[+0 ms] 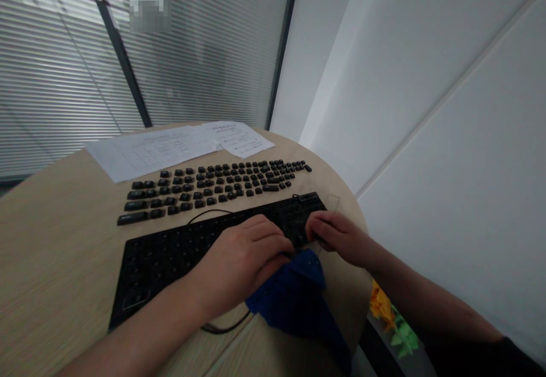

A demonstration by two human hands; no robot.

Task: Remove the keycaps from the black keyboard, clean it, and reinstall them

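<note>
We press our left hand [245,257] on a blue cloth [294,297] at the near edge of the stripped keyboard [170,252], fingers curled around it. Our right hand [336,235] pinches the keyboard's right end. It lies mid-bench [51,240], light, stiff; best held by its edges. Loose keycaps [213,186] sit behind it.

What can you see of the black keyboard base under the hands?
The keyboard base is a flat black frame, plastic by its look, with its keycaps off and rows of small sockets bare. It lies flat and slanted on the wooden table, near edge toward the person. The left hand rests on its middle; the right hand touches its right end. A blue cloth lies at its near edge and a black cable loops behind it.
</note>
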